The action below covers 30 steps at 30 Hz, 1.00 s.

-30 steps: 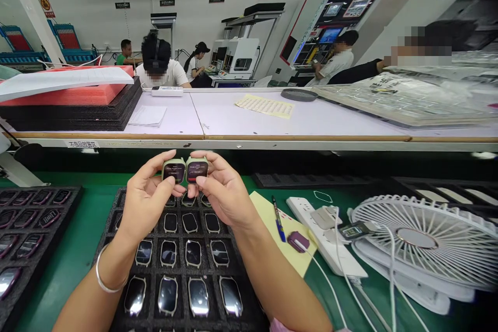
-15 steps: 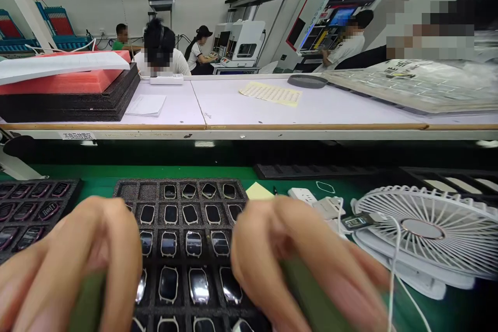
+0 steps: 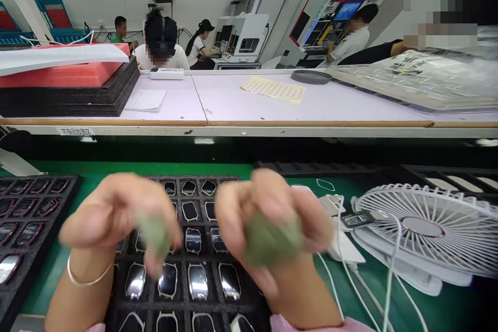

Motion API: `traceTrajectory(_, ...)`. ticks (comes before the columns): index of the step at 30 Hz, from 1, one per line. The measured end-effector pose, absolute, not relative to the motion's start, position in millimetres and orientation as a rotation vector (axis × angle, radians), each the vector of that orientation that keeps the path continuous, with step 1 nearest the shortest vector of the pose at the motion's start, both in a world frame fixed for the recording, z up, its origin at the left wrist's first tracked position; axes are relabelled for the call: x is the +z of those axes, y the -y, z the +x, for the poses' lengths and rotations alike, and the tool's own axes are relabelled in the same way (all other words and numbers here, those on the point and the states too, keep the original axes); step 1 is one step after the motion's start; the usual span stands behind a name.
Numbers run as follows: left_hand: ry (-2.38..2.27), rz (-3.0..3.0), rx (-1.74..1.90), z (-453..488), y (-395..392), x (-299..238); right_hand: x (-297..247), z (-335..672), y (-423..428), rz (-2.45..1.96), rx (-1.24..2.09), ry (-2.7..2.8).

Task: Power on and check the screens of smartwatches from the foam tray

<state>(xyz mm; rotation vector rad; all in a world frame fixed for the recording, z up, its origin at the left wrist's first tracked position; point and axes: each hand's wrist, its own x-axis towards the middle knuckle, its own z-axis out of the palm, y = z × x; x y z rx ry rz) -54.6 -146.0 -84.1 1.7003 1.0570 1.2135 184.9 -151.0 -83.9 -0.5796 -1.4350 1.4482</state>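
Observation:
My left hand [image 3: 116, 218], with a thin bangle at the wrist, hovers over the left side of a black foam tray [image 3: 146, 303]. Its curled fingers are smeared by motion around a soft-looking green thing [image 3: 155, 233]. Over the tray's right side, my right hand [image 3: 268, 192] is closed on a larger green thing [image 3: 274, 238], too blurred to name. Beneath both hands, rows of smartwatch bodies [image 3: 168, 280] with dark screens and pale frames sit in the tray's pockets. The hands cover part of these rows.
Another foam tray [image 3: 35, 259] of purple-rimmed watches lies at left. On the right stand a white fan [image 3: 422, 231], white cables [image 3: 391, 270] and a charger [image 3: 348, 249]. A raised white shelf [image 3: 218, 98] crosses behind, bearing foam sheets [image 3: 66, 96]. Several people sit beyond.
Both hands have drawn away from close to the camera, showing their wrists. The left moved right over the tray, and the green things show more. The view shifted slightly.

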Motion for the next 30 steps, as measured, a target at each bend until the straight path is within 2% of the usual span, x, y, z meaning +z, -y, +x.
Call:
traceTrajectory(2, -0.931, 1.536, 1.324, -42, 134, -76, -81, 173, 129, -0.519, 1.523, 1.322)
traceTrajectory(4, -0.881, 1.404, 1.422, -30, 122, -75, -83, 165, 111, -0.539, 1.463, 1.228)
traceTrajectory(12, -0.929, 1.367, 1.356, -23, 97, -91, -110, 156, 83, -0.736, 1.353, 1.265)
traceTrajectory(17, -1.005, 1.393, 1.207, -38, 74, -102, -129, 147, 64, -0.749, 1.569, 1.196)
traceTrajectory(21, -1.111, 1.435, 1.004, -69, 64, -132, -156, 133, 49, -0.712, 1.726, 1.161)
traceTrajectory(26, -1.39, 1.536, 0.903, -120, 77, -181, -200, 106, 43, -0.99, 1.449, 1.752)
traceTrajectory(30, -1.581, 1.628, 0.887, -148, 83, -201, -219, 84, 41, -1.143, 1.228, 1.993)
